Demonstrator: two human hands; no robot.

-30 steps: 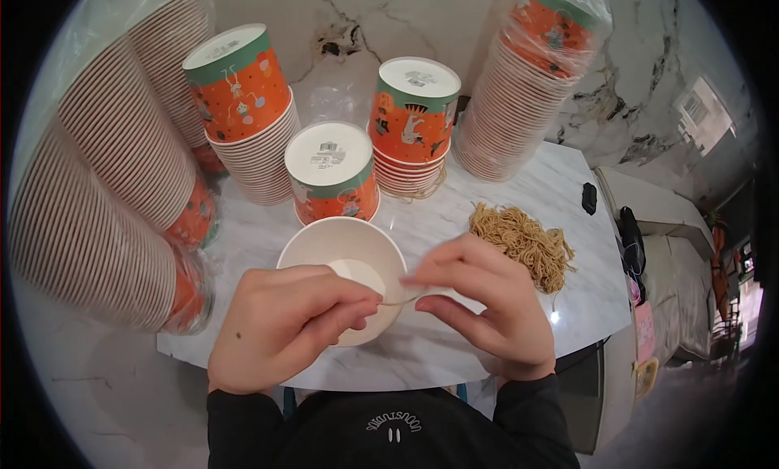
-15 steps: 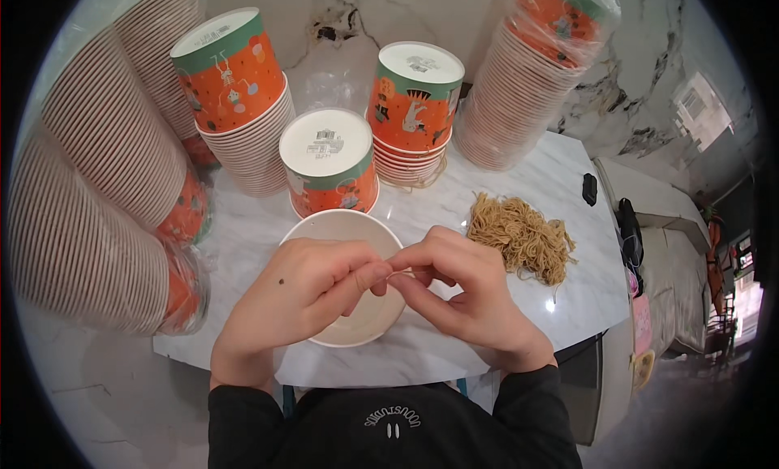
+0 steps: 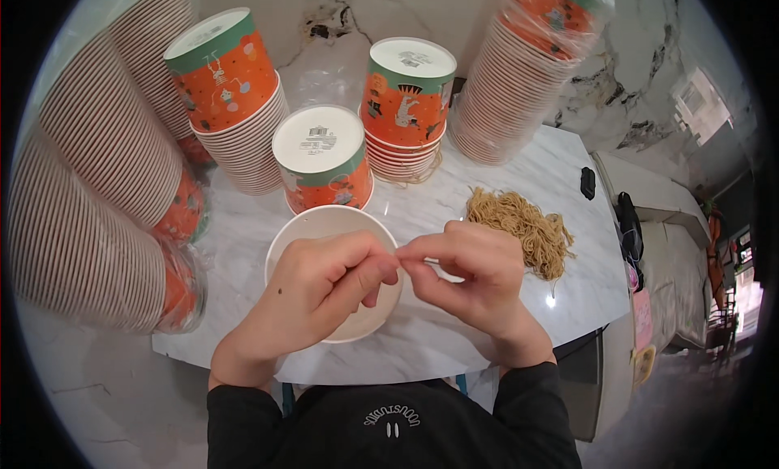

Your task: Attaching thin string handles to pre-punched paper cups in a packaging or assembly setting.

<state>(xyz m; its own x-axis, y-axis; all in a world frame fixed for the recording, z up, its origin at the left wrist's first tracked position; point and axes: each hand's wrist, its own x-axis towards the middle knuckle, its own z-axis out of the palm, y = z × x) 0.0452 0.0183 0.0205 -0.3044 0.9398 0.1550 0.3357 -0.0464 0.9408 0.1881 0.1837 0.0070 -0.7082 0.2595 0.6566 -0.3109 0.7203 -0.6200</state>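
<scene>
- Open paper tub (image 3: 308, 225) stands mouth-up on the worktop (image 3: 442, 347), right below the hands. I can see pale inner wall and a bit of the bottom, but the left hand blocks a good chunk, so can't say what might be in there.
- Right behind it there's an upside-down tub (image 3: 324, 181), orange with a green band and white base.
- Two nested stacks farther back, also bottoms up: a taller one (image 3: 223, 83) on the left, a shorter one (image 3: 410, 112) on the right with a thin tan loop (image 3: 422, 178) round its foot.
- Clear plastic wraps the back right stack (image 3: 511, 96) plus the bunch of stacks (image 3: 89, 234) at far left.
- Left hand (image 3: 329, 286): thumb and index pressed together over the tub.
- Right hand (image 3: 466, 266): thumb and index bowed into a ring, tips nearly closed and meeting the left ones. Can't tell if there's anything thin pinched between them.
- Tan pile of thin strands (image 3: 523, 230) sits just past the right hand; string or bands, no clue.
- Upper edge crops the back right stack, and plastic glare blurs the wrapped ones.
</scene>
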